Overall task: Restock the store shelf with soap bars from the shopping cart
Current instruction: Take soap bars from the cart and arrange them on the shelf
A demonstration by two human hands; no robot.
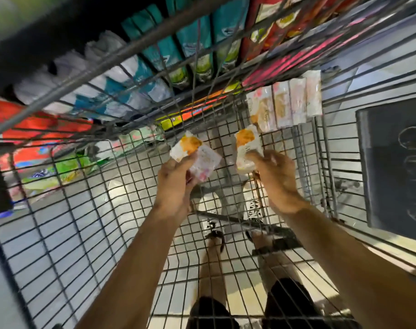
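Note:
I look down into a wire shopping cart (88,210). My left hand (176,184) grips a soap bar (197,155) in a white, pink and orange wrapper, tilted. Just to the right, my right hand (276,176) holds a second soap bar (246,146) of the same kind, upright. Both bars are lifted above the cart floor. A row of several more soap bars (285,103) stands on edge against the cart's far right corner. Beyond the cart's far wall, the store shelf (178,51) is packed with teal, white and red packages.
More orange and green packages (48,148) lie on low shelving at the left, seen through the wire. A dark mat (397,167) lies on the tiled floor to the right of the cart. My legs and feet (216,243) show below the cart floor.

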